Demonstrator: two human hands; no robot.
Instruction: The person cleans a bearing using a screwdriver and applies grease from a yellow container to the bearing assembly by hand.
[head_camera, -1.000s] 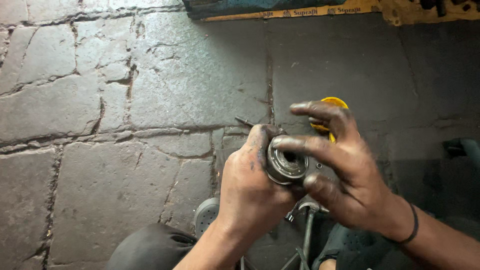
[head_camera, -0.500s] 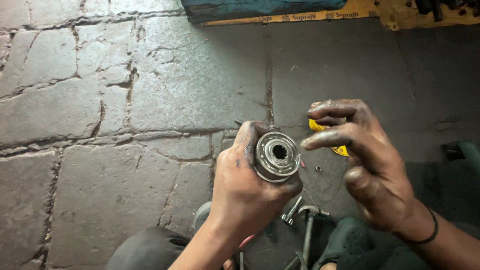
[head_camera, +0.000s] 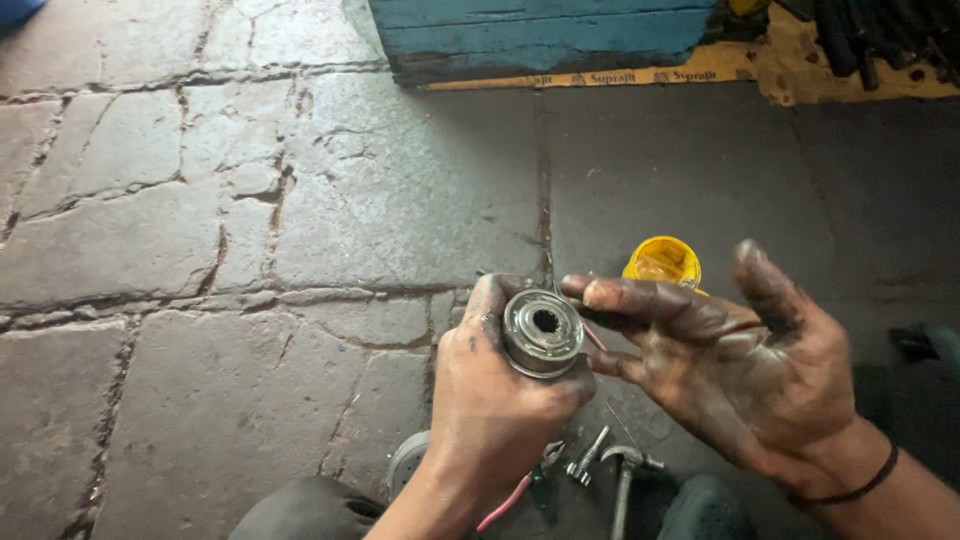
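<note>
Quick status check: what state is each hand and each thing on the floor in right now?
Left hand: closed around the round metal part, greasy.
Round metal part: held up, splined bore facing the camera.
Right hand: open, palm up, holding nothing, smeared with grease.
Yellow tub: on the floor, lid off.
Metal tools: lying on the floor, untouched.
Blue box: resting on the floor.

Two greasy hands, left (head_camera: 500, 410) and right (head_camera: 745, 365), worked over one round metal bearing part (head_camera: 542, 332); one yellow tub (head_camera: 662, 262) lay at one o'clock, one blue box (head_camera: 545, 35) at twelve.
</note>
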